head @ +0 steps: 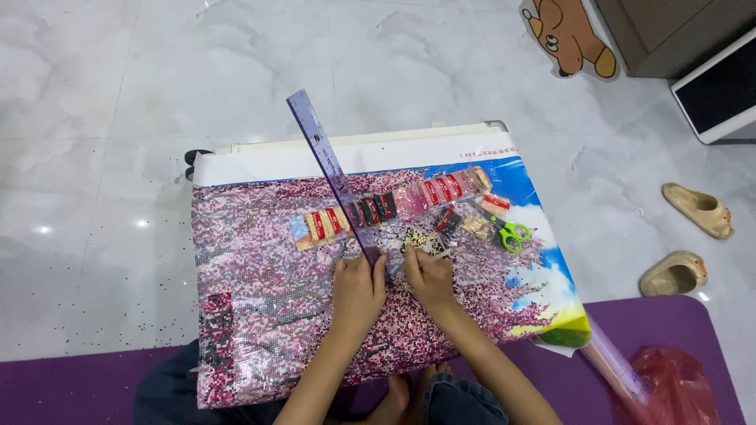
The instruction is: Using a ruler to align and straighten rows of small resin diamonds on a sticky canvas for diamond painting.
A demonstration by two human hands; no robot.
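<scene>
The left hand [358, 290] presses flat on the near end of 1 translucent purple ruler [331, 175], fingers closed over it; the ruler slants up and to the far left across the canvas. The right hand [429, 277], just beside the left, is pinched narrow around a small pen-like tool whose tip is too small to make out. Both hands rest on 1 diamond painting canvas [260, 291], mostly pink, with blue sky and white cloud at its right edge, spread over a low white desk [354, 145]. Across the canvas's far part lies a row of small bead packets [394, 208], red, dark and cream; their count cannot be told. To the right of them sits 1 pair of green-handled scissors [513, 234]. On the marble floor at right lie 2 beige slippers [697, 208], with 1 red plastic bag [677, 386] on the purple mat near right.
</scene>
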